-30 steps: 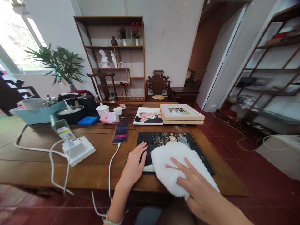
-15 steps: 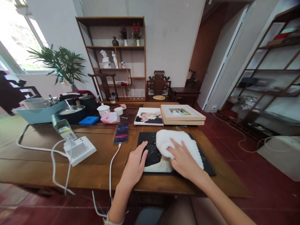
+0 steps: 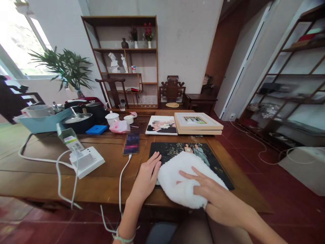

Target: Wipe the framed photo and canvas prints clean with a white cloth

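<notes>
A dark photo panel (image 3: 167,148) lies flat near the table's front edge, showing a couple in its upper part. Over its lower part, a fluffy white cloth (image 3: 171,176) hides the picture and overhangs the near edge. My right hand (image 3: 215,195) presses down on this cloth and grips a bunched fold of it, the index finger stretched out and the thumb hidden. On the panel's left edge my left hand (image 3: 147,174) lies flat, fingers extended, holding nothing and just beside the cloth.
Behind the panel are a photo print (image 3: 161,126) and stacked light-wood frames (image 3: 199,128). A phone (image 3: 131,144) with a white cable lies to the left, near an opened small box (image 3: 88,162). Farther left stand a pan (image 3: 78,121) and a blue basket (image 3: 42,123).
My right hand has drawn the cloth toward me and a little left. The couple at the panel's top has come into sight, while the pale lower area is now covered. The left hand stays put.
</notes>
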Demonstrator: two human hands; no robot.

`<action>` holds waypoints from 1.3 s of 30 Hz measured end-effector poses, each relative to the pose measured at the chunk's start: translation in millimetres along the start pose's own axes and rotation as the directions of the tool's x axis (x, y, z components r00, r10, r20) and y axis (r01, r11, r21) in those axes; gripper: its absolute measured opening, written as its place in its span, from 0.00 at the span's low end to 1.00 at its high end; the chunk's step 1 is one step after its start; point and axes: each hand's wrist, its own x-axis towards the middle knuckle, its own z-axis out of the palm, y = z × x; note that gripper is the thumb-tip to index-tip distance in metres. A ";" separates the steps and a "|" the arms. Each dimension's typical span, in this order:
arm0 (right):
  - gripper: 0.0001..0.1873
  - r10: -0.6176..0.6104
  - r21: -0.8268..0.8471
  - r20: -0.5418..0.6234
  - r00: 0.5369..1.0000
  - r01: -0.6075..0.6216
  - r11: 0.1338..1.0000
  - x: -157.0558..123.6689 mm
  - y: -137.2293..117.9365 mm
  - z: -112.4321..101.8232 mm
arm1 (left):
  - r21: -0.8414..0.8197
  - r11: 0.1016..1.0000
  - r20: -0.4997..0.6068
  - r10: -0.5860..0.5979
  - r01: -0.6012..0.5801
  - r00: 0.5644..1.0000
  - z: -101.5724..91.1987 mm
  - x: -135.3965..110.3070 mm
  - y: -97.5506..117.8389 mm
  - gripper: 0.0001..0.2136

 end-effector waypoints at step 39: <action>0.18 0.350 -0.042 -0.269 0.897 -0.374 0.926 72.2 96.1 -28.1 | 0.005 0.998 -0.048 0.061 -0.061 0.997 2.8 -1.5 -2.7 0.14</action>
